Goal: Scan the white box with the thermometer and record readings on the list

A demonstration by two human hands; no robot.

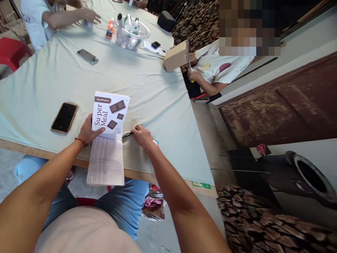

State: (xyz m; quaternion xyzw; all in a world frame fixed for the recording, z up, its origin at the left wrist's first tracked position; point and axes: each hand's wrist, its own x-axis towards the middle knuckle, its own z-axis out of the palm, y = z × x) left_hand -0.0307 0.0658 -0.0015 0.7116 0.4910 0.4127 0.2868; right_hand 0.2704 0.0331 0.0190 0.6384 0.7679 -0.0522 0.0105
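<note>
My left hand (90, 130) is closed on the left edge of a white printed carton (112, 114) marked "NutriMotion Su-per Meal", its thumb across the front. Below a crease, a panel covered in small print (106, 161) reaches past the table's front edge. Whether it is a box or a folded sheet, I cannot tell. Just right of the crease, my right hand (142, 136) pinches a dark pen (127, 135), its tip close to the carton's edge. A small round white-and-blue item (156, 142) is partly hidden behind my right wrist. Left of the carton lies a black phone (64, 117) in a brown case.
A pale cloth (168, 105) covers the table. Farther back are another phone (87, 56), a clear basket of bottles (133, 35) and an orange box (110, 28). At the right, a person holds a brown cardboard box (176, 56); another person's hand (92, 15) is far left.
</note>
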